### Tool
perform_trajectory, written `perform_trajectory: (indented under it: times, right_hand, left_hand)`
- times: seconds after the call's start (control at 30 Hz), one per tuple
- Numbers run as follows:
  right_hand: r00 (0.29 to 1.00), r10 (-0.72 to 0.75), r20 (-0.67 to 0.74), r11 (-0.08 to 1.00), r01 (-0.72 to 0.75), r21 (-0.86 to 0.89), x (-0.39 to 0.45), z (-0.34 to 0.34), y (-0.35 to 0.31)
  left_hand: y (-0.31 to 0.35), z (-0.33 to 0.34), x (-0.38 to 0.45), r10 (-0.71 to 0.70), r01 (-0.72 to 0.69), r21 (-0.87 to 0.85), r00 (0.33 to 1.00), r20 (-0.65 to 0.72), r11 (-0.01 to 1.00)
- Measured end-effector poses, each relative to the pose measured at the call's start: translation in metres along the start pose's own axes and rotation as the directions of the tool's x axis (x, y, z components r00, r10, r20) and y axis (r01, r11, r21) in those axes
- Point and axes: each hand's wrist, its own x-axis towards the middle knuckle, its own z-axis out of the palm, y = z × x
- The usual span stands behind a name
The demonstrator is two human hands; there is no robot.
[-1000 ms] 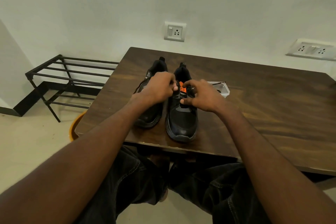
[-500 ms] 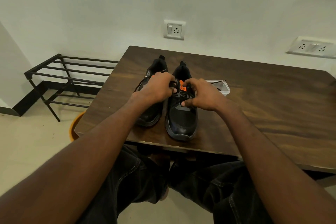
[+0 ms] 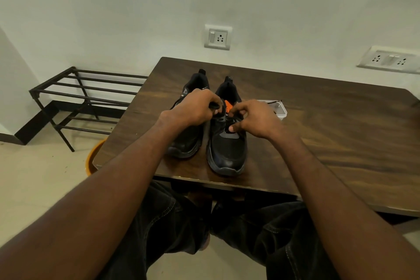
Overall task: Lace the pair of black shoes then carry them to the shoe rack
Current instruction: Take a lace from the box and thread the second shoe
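Lacing step: left hand [image 3: 193, 109] & right hand [image 3: 254, 118] both pinch lace [image 3: 223, 118] over right shoe [image 3: 227, 143]; next needs pulling thru eyelet.

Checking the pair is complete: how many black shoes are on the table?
2. One black shoe under the left hand; the other beside it, under the right hand.

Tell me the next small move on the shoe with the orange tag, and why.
Probably draw the lace snug through the eyelets. The left hand and the right hand each pinch it over the tongue of the right shoe, so lacing looks unfinished. Both shoes stand on the table, and the rack holds nothing.
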Motion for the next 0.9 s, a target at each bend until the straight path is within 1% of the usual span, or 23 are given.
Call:
perform_trajectory:
  times: [0.07, 0.23, 0.37, 0.43, 0.5, 0.53, 0.6, 0.67, 0.73, 0.77, 0.83, 0.87, 0.9]
  right_hand:
    - [0.999, 0.017, -0.030, 1.000, -0.016, 0.024, 0.000, 0.002, -0.001]
    - [0.997, 0.034, -0.072, 0.999, -0.034, -0.010, 0.001, 0.008, -0.004]
    - [0.985, -0.131, -0.110, 0.989, 0.123, -0.078, 0.000, 0.011, -0.008]
    - [0.982, -0.181, -0.059, 0.978, 0.174, -0.111, 0.001, 0.017, -0.013]
    - [0.983, -0.179, 0.043, 0.966, 0.183, -0.182, 0.001, 0.025, -0.019]
    - [0.985, -0.160, 0.069, 0.963, 0.171, -0.206, 0.001, 0.027, -0.020]
    - [0.993, -0.116, 0.031, 0.974, 0.120, -0.193, 0.002, 0.027, -0.023]
    - [0.995, -0.053, -0.085, 0.990, 0.041, -0.135, 0.001, 0.024, -0.027]
    - [0.982, 0.061, -0.180, 0.998, -0.063, -0.003, 0.003, 0.024, -0.027]
    - [0.973, 0.120, -0.196, 0.992, -0.109, 0.064, 0.003, 0.024, -0.027]
    - [0.962, 0.209, -0.178, 0.962, -0.170, 0.212, 0.002, 0.023, -0.025]
    - [0.958, 0.245, -0.149, 0.931, -0.189, 0.314, 0.001, 0.022, -0.025]
    - [0.957, 0.271, -0.105, 0.873, -0.199, 0.445, -0.002, 0.020, -0.025]
  left_hand:
    - [-0.002, 0.001, 0.000, -0.013, 0.013, 0.010, 1.000, -0.008, 1.000]
    - [-0.003, 0.001, -0.001, -0.014, 0.014, 0.025, 1.000, -0.004, 1.000]
    - [-0.004, -0.002, 0.000, -0.018, 0.019, 0.038, 1.000, -0.011, 0.999]
    - [-0.005, -0.005, 0.000, -0.022, 0.023, 0.025, 0.999, -0.023, 0.999]
    - [-0.005, -0.006, 0.001, -0.029, 0.030, 0.007, 0.998, -0.047, 1.000]
    - [-0.006, -0.006, 0.001, -0.039, 0.039, -0.009, 0.997, -0.061, 0.999]
    - [-0.006, -0.006, 0.002, -0.055, 0.052, -0.036, 0.994, -0.090, 0.998]
    - [-0.006, -0.008, 0.002, -0.052, 0.048, -0.032, 0.990, -0.130, 0.998]
    - [-0.007, -0.011, 0.001, -0.059, 0.055, -0.031, 0.988, -0.143, 0.998]
    - [-0.007, -0.013, 0.000, -0.064, 0.061, -0.025, 0.988, -0.141, 0.998]
    - [-0.009, -0.015, -0.001, -0.077, 0.077, -0.008, 0.986, -0.147, 0.997]
    - [-0.010, -0.016, -0.003, -0.084, 0.085, 0.002, 0.984, -0.154, 0.996]
    - [-0.010, -0.017, -0.004, -0.090, 0.094, 0.015, 0.983, -0.161, 0.995]
